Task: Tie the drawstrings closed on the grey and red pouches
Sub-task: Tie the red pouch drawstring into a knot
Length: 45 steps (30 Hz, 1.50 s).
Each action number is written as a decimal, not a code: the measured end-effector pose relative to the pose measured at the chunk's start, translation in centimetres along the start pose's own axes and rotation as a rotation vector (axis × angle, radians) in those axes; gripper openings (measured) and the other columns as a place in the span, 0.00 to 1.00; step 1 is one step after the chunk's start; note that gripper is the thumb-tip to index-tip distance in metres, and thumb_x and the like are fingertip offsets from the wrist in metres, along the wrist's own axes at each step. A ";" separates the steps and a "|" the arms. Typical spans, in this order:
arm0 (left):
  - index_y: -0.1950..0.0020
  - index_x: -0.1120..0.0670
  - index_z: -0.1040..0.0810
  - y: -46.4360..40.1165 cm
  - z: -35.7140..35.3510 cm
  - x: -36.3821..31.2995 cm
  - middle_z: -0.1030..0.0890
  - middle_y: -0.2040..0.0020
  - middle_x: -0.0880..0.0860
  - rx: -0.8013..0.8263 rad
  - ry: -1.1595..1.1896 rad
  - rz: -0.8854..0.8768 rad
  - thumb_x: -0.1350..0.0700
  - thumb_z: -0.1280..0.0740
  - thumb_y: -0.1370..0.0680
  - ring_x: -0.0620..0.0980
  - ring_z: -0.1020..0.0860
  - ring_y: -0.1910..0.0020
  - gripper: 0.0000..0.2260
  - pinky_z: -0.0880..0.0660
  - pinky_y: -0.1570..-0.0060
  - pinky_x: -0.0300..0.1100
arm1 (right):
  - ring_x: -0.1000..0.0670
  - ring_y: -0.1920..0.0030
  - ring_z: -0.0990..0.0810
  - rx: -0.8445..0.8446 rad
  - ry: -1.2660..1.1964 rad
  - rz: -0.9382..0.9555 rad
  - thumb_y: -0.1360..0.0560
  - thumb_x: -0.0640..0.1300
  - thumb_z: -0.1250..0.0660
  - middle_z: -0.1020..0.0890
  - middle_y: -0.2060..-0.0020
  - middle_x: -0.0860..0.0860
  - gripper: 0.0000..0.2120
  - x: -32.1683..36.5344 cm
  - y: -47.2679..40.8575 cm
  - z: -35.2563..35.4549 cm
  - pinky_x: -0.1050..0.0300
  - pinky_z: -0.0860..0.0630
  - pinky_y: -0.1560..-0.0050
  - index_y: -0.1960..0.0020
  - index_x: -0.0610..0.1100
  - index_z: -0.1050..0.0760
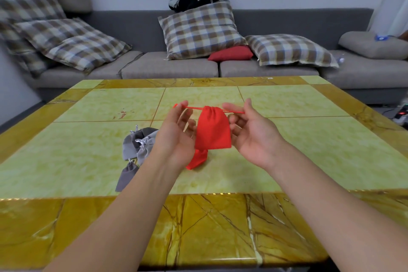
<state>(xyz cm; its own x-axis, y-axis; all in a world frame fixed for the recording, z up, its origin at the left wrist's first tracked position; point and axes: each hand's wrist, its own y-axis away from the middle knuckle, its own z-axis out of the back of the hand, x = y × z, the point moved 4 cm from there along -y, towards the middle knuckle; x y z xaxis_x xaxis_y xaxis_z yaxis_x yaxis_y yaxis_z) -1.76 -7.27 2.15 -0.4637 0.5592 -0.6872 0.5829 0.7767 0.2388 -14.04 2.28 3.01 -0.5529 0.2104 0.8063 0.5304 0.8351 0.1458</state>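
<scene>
Red pouch (213, 129), held mid-air over desk (309, 139): L hand (176, 132) & R hand (251, 132) each pinch a drawstring end, pulled apart to cinch mouth; grey pouches (141, 143) lie beside.

Legible text, labels, brands, numbers, signs: none. The pouches, counter and cushions carry no print that can be read. A small pale tag at the far edge of the counter (269, 77) is too small to make out.
</scene>
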 end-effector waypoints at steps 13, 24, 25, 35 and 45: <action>0.58 0.53 0.29 1.1 -1.3 -0.8 0.26 0.65 0.49 0.219 0.215 0.054 0.56 0.42 0.17 0.46 0.30 0.68 0.11 0.32 0.68 0.35 | 0.51 0.71 0.30 0.097 -0.185 0.045 0.17 0.57 0.47 0.23 0.67 0.46 0.25 2.2 0.6 0.1 0.61 0.33 0.73 0.69 0.45 0.36; 0.56 0.50 0.23 1.5 -1.3 -1.2 0.17 0.60 0.48 0.045 -0.396 -0.364 0.52 0.41 0.17 0.43 0.28 0.63 0.11 0.34 0.61 0.39 | 0.50 0.68 0.33 0.203 0.259 0.160 0.18 0.40 0.45 0.29 0.68 0.47 0.13 2.5 2.2 -1.7 0.57 0.37 0.67 0.60 0.42 0.30; 0.57 0.49 0.22 1.8 -1.5 -1.2 0.17 0.61 0.48 0.043 -0.457 -0.409 0.51 0.40 0.17 0.43 0.26 0.62 0.12 0.34 0.59 0.41 | 0.50 0.67 0.32 0.226 0.253 0.180 0.18 0.37 0.47 0.27 0.67 0.46 0.12 2.6 2.3 -1.9 0.58 0.36 0.67 0.57 0.40 0.29; 0.65 0.49 0.17 3.3 -3.1 0.5 0.35 0.75 0.47 0.193 -0.661 -0.375 0.56 0.35 0.19 0.45 0.38 0.73 0.15 0.42 0.69 0.41 | 0.63 0.39 0.25 0.297 0.957 0.664 0.18 0.47 0.38 0.23 0.39 0.55 0.11 3.4 3.4 -2.4 0.67 0.27 0.42 0.44 0.51 0.17; 0.47 0.56 0.20 3.8 -3.4 2.4 0.32 0.68 0.50 0.485 -0.422 0.036 0.55 0.48 0.19 0.45 0.36 0.70 0.16 0.39 0.65 0.39 | 0.46 0.61 0.20 0.284 0.881 0.412 0.23 0.45 0.31 0.15 0.58 0.41 0.09 2.7 2.3 -0.9 0.46 0.23 0.58 0.50 0.43 0.15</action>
<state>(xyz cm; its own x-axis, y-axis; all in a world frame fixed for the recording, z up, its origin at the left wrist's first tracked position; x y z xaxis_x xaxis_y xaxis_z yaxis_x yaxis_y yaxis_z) -2.96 -2.00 3.75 -0.1937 0.3437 -0.9189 0.8744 0.4851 -0.0028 -13.72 4.32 6.06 0.3702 0.1549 0.9159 0.3374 0.8962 -0.2880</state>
